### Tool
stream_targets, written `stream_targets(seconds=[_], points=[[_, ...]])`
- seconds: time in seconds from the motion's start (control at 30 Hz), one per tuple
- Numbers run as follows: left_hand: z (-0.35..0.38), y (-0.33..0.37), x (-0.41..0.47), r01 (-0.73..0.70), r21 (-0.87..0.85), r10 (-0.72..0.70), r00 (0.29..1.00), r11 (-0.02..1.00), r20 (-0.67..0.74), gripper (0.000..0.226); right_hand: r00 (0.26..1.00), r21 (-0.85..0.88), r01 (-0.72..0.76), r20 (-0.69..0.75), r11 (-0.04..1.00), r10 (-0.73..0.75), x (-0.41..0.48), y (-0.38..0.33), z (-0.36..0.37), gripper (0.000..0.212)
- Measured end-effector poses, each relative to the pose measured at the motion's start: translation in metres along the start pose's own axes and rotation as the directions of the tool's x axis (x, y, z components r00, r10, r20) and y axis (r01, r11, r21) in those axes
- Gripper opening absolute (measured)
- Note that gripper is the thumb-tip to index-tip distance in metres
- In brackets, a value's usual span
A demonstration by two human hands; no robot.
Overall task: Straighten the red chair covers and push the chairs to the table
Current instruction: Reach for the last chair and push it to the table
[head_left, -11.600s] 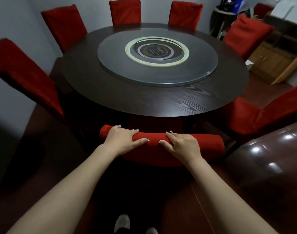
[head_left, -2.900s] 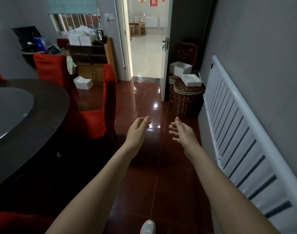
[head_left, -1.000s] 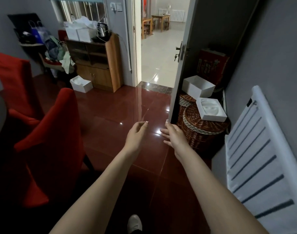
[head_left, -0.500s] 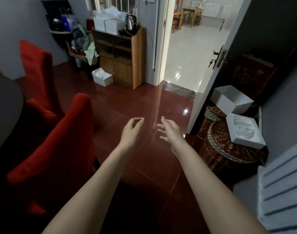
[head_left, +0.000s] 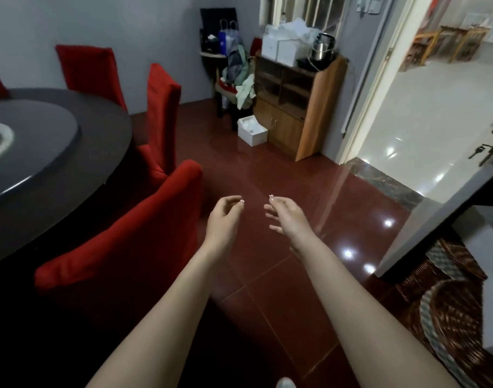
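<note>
A red-covered chair [head_left: 133, 236] stands close on my left, its back tilted toward me, a little away from the dark round table [head_left: 43, 152]. Beyond it a second red chair [head_left: 162, 119] sits at the table's edge, and a third [head_left: 88, 68] stands behind the table. My left hand [head_left: 224, 217] hovers just right of the near chair's back, fingers loosely curled, holding nothing. My right hand [head_left: 284, 215] hangs beside it over the floor, fingers relaxed and empty. Neither hand touches a chair.
A wooden cabinet [head_left: 298, 107] with boxes and a kettle stands ahead, a white box [head_left: 252, 130] on the floor beside it. The open door [head_left: 447, 208] and wicker baskets [head_left: 449, 312] are on my right. Glossy red floor tiles [head_left: 281, 169] lie ahead.
My view has swung left, bringing the table and the near chair further into sight. Both hands stay raised and empty in front of me.
</note>
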State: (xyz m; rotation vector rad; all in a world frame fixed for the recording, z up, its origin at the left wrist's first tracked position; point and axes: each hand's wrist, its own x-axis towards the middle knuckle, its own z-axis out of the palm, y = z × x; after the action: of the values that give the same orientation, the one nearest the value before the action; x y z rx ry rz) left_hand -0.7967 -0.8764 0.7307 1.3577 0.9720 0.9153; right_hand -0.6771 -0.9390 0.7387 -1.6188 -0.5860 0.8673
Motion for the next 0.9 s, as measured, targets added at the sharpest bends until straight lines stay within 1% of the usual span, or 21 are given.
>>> stream_targets(seconds=[0.07,0.2,0.33,0.43,0.6,0.63,0.73,0.8,0.9], points=[[0.008,-0.003,0.006,0.010,0.029,-0.008,0.996,1.000,-0.092,0.013,0.997,-0.031,0.003,0.077,1.000,0.000,0.021,-0.002,-0.003,0.007],[0.026,-0.005,0.009,0.040,0.030,-0.031,0.966,0.999,-0.256,0.012,0.970,-0.069,-0.018,0.240,0.997,0.034,0.054,-0.003,-0.010,0.018],[0.032,-0.005,0.003,0.066,-0.020,-0.069,0.928,0.998,-0.367,0.015,0.928,-0.086,-0.018,0.371,0.996,0.049,0.070,-0.001,-0.006,0.009],[0.026,-0.007,-0.006,0.083,-0.030,-0.088,0.890,0.996,-0.447,0.014,0.890,-0.086,-0.016,0.452,0.996,0.053,0.072,0.003,0.005,0.013],[0.005,-0.009,-0.013,0.122,-0.024,-0.114,0.816,0.992,-0.567,0.014,0.829,-0.084,0.013,0.558,0.996,0.036,0.076,0.004,0.034,0.011],[-0.001,-0.010,-0.012,0.123,-0.021,-0.112,0.799,0.992,-0.590,0.014,0.815,-0.084,0.024,0.578,0.996,0.029,0.078,0.005,0.042,0.014],[-0.015,-0.014,-0.007,0.128,0.023,-0.084,0.766,0.992,-0.638,0.020,0.799,-0.073,0.088,0.601,0.993,-0.027,0.083,0.007,0.061,0.043],[-0.029,-0.017,-0.001,0.124,0.049,-0.059,0.738,0.991,-0.672,0.022,0.780,-0.065,0.127,0.622,0.990,-0.059,0.087,0.008,0.076,0.047],[-0.054,-0.020,0.010,0.120,0.071,-0.035,0.704,0.990,-0.709,0.017,0.752,-0.077,0.175,0.654,0.982,-0.083,0.095,0.004,0.105,0.045]])
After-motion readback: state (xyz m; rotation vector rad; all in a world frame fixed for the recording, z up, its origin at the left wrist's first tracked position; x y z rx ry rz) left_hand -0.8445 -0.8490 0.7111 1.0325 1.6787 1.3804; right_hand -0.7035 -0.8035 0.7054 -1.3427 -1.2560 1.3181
